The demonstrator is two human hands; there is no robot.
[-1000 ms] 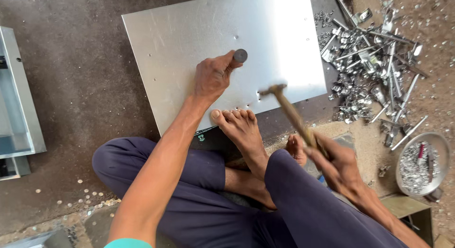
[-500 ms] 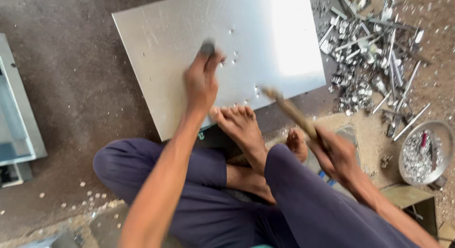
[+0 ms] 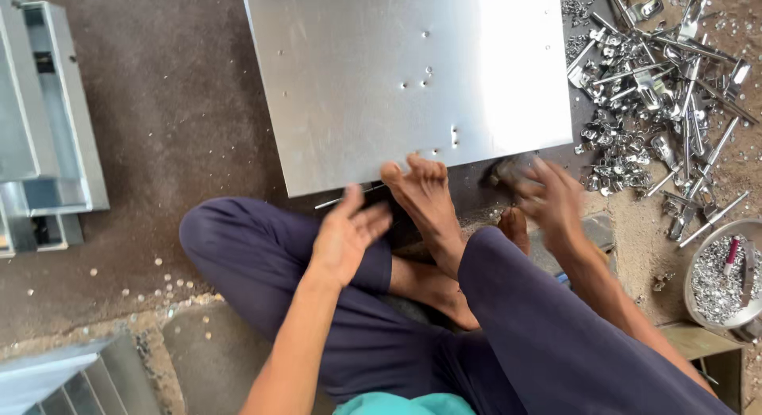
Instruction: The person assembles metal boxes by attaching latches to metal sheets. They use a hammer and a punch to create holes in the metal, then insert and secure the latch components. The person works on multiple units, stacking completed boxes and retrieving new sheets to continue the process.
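I sit cross-legged on the floor in dark trousers, one bare foot (image 3: 429,201) resting on the near edge of a shiny metal sheet (image 3: 357,82) with several small punched holes. My left hand (image 3: 349,239) hovers open above my left knee, fingers apart, holding nothing, just short of the sheet's near edge. My right hand (image 3: 549,199) is blurred by the sheet's near right corner, fingers reaching to a dark hammer head (image 3: 506,174). Whether it grips the hammer is unclear.
A heap of several shiny metal brackets and rods (image 3: 659,82) lies right of the sheet. A round metal bowl (image 3: 689,282) of small rivets stands at the far right. Folded metal channels (image 3: 48,121) lie on the left, and small discs litter the floor.
My left hand has left the sheet and drawn back open over my knee, no longer holding the round punch. My right hand has lowered the hammer to the sheet's near right corner.
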